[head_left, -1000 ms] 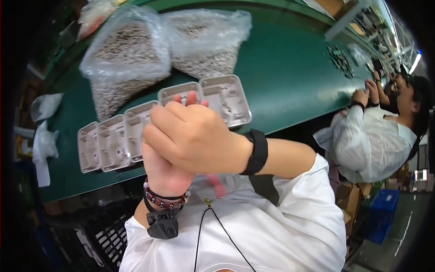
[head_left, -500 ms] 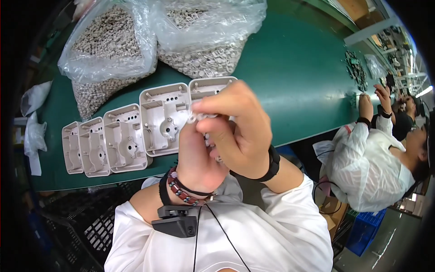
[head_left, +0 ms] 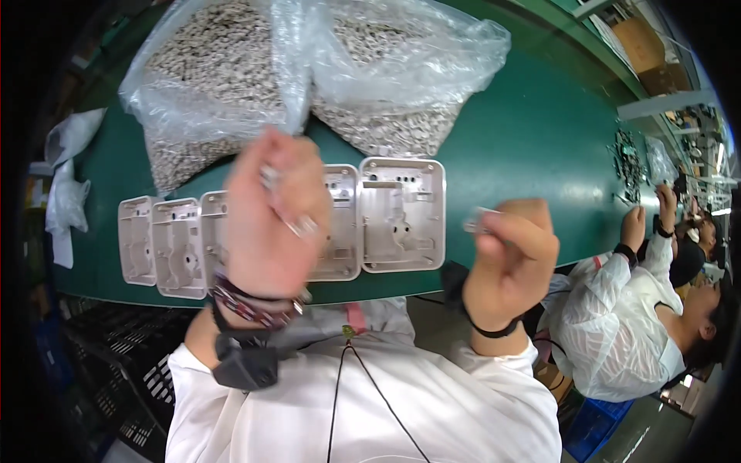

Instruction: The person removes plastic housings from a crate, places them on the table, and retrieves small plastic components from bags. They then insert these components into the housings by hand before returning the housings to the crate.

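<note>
Green tabletop stretches across the view, its front edge running just before the person's body. Beyond its right end sits a co-worker in a whitish jacket, both forearms raised over the tabletop. Two clear plastic bags, a left bag and a right bag, stand side by side at the back, touching and filled with small pale parts. Below the tabletop, at the lower left, is a black slatted crate. In front of the bags runs a row of five shallow light grey boxes, open upward; the rightmost box shows whole, while those in the middle are partly covered. Over them hangs the left hand, blurred, its fingers curled around a few small white pieces lying against the palm. To the right of the row, near the tabletop's front edge, the right hand pinches a small pale part between thumb and fingertips, the other fingers folded in. Bracelets circle the left wrist, and a thin black band the right.
</note>
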